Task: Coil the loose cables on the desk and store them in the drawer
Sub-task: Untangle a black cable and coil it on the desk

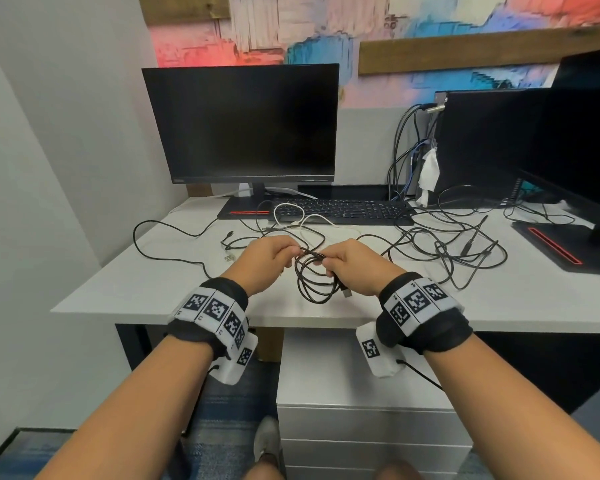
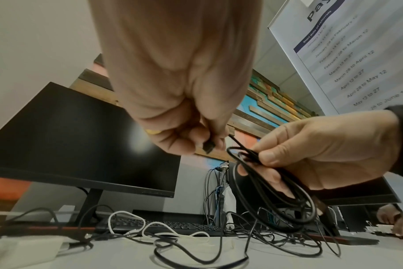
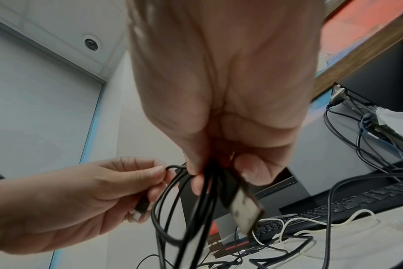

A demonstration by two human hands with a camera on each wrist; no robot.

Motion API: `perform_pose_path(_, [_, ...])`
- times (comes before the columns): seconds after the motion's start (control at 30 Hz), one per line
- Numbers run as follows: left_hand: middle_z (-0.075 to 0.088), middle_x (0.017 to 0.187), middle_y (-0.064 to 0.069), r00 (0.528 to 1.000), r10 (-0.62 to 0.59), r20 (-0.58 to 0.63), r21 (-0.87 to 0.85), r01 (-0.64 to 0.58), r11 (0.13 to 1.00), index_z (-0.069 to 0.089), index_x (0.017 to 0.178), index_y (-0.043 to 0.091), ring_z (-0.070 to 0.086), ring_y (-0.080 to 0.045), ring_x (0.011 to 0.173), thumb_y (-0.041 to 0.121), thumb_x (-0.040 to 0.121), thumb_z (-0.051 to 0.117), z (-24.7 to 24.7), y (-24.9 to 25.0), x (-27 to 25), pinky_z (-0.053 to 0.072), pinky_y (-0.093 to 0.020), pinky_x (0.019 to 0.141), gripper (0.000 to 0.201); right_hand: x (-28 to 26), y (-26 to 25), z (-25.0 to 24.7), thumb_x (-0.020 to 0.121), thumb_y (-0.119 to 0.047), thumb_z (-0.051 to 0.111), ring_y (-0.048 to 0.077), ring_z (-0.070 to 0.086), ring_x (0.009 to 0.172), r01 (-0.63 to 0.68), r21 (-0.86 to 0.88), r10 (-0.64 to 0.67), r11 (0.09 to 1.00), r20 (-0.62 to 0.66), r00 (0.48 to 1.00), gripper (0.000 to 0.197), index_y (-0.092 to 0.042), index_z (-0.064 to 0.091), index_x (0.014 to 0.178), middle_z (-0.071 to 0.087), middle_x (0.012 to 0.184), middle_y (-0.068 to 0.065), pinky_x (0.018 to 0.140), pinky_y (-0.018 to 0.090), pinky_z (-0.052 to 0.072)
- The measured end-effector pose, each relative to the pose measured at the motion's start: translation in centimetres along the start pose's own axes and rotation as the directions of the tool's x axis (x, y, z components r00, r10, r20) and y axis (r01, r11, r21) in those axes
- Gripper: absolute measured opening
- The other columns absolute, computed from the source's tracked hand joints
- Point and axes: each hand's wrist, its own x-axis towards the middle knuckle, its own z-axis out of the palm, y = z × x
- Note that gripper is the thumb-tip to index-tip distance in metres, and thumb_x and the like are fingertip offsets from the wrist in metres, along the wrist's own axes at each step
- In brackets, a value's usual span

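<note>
A person stands at a white desk (image 1: 146, 292) with both hands raised just above its near edge. The right hand (image 1: 355, 266) clenches a black cable coil (image 1: 314, 278), gathering several loops between curled fingers and thumb; the loops hang below the grip, their lowest curve close to the desk surface. A flat metal plug (image 3: 246, 209) dangles under the right thumb. Just left of that grip, almost touching it, the left hand (image 1: 267, 259) pinches the coil's free end, a small black connector (image 2: 208, 146), between thumb and forefinger.

Beyond the hands lies a white cable (image 1: 303, 218), with a keyboard (image 1: 340, 209) and a dark monitor (image 1: 239, 123) behind it. To the right of the grip a tangle of loose black cables (image 1: 465, 244) sprawls across the desk. Bare desk shows left of the hands, crossed by one black cable (image 1: 160, 237). Below the near edge, beneath the right wrist, stands a white drawer unit (image 1: 361, 420), its drawers closed.
</note>
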Motion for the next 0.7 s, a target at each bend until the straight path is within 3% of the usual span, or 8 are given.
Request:
perform_pose_path(0.13, [0.061, 0.081, 0.005, 0.99, 0.042, -0.138, 0.026, -0.039, 0.999, 0.069, 0.1, 0.015, 0.054, -0.009, 0.075, 0.022, 0.096, 0.051, -0.3, -0.4, 0.0, 0.039, -0.011, 0.067, 0.02, 0.0, 0.2, -0.2, 0.095, -0.011, 0.05, 0.009, 0.05, 0.064, 0.01, 0.086, -0.011, 0.996, 0.011, 1.0, 0.024, -0.013, 0.067, 0.078, 0.058, 0.071, -0.003, 0.06, 0.018, 0.042])
perform_pose_path(0.23, [0.066, 0.09, 0.0, 0.962, 0.058, -0.268, 0.02, -0.054, 0.998, 0.07, 0.106, 0.014, 0.059, -0.013, 0.081, 0.019, 0.095, 0.053, 0.0, -0.3, -0.1, 0.044, -0.017, 0.077, 0.021, 0.2, 0.2, 0.1, 0.094, -0.01, 0.054, 0.011, 0.057, 0.068, -0.002, 0.285, 0.004, 0.959, -0.008, 1.0, 0.014, -0.015, 0.067, 0.097, 0.064, 0.076, 0.001, 0.063, 0.019, 0.046])
perform_pose_path(0.3, [0.068, 0.093, -0.001, 0.956, 0.022, -0.292, -0.038, -0.034, 0.999, 0.069, 0.11, 0.013, 0.062, -0.011, 0.083, 0.017, 0.095, 0.052, 0.3, -0.3, -0.1, 0.045, -0.013, 0.078, 0.023, 0.2, 0.3, 0.2, 0.094, -0.008, 0.054, 0.012, 0.059, 0.069, 0.002, 0.393, 0.003, 0.92, -0.011, 1.0, 0.016, -0.018, 0.063, 0.101, 0.065, 0.075, 0.002, 0.066, 0.022, 0.048])
perform_pose_path(0.33, [0.07, 0.095, -0.002, 0.961, -0.004, -0.278, -0.078, -0.019, 0.997, 0.069, 0.11, 0.013, 0.063, -0.011, 0.083, 0.018, 0.095, 0.051, 0.4, -0.3, -0.2, 0.046, -0.014, 0.081, 0.023, 0.2, 0.3, 0.2, 0.094, -0.007, 0.054, 0.012, 0.059, 0.069, 0.014, 0.421, -0.008, 0.907, -0.015, 1.0, 0.016, -0.019, 0.064, 0.097, 0.065, 0.073, 0.001, 0.068, 0.024, 0.049])
perform_pose_path(0.43, [0.071, 0.092, -0.009, 0.976, -0.044, -0.213, -0.21, -0.002, 0.978, 0.07, 0.102, 0.012, 0.065, -0.021, 0.088, 0.027, 0.096, 0.05, 0.6, 0.0, -0.5, 0.052, -0.034, 0.089, 0.026, 0.2, 0.5, 0.1, 0.092, -0.005, 0.055, 0.007, 0.059, 0.063, 0.046, 0.448, -0.026, 0.893, -0.05, 0.998, 0.019, -0.021, 0.066, 0.091, 0.065, 0.069, -0.002, 0.068, 0.025, 0.047])
perform_pose_path(0.57, [0.073, 0.091, -0.001, 0.995, -0.06, -0.078, -0.368, 0.027, 0.929, 0.07, 0.105, 0.018, 0.067, -0.014, 0.089, 0.02, 0.087, 0.065, 1.2, 0.3, -1.1, 0.051, -0.027, 0.085, 0.019, 0.3, 0.4, 0.0, 0.093, -0.001, 0.053, 0.003, 0.059, 0.06, 0.081, 0.514, -0.022, 0.854, -0.12, 0.993, 0.019, -0.016, 0.064, 0.091, 0.063, 0.071, 0.003, 0.058, 0.015, 0.046])
perform_pose_path(0.7, [0.073, 0.094, -0.014, 0.994, -0.107, -0.025, -0.536, 0.077, 0.841, 0.065, 0.11, 0.011, 0.068, -0.017, 0.083, 0.014, 0.088, 0.064, 1.6, 0.5, -1.0, 0.054, -0.03, 0.086, 0.022, 0.4, 0.0, -0.2, 0.092, -0.001, 0.055, -0.002, 0.06, 0.058, 0.1, 0.463, -0.01, 0.881, -0.192, 0.981, 0.014, -0.009, 0.063, 0.101, 0.065, 0.074, 0.006, 0.056, 0.009, 0.044])
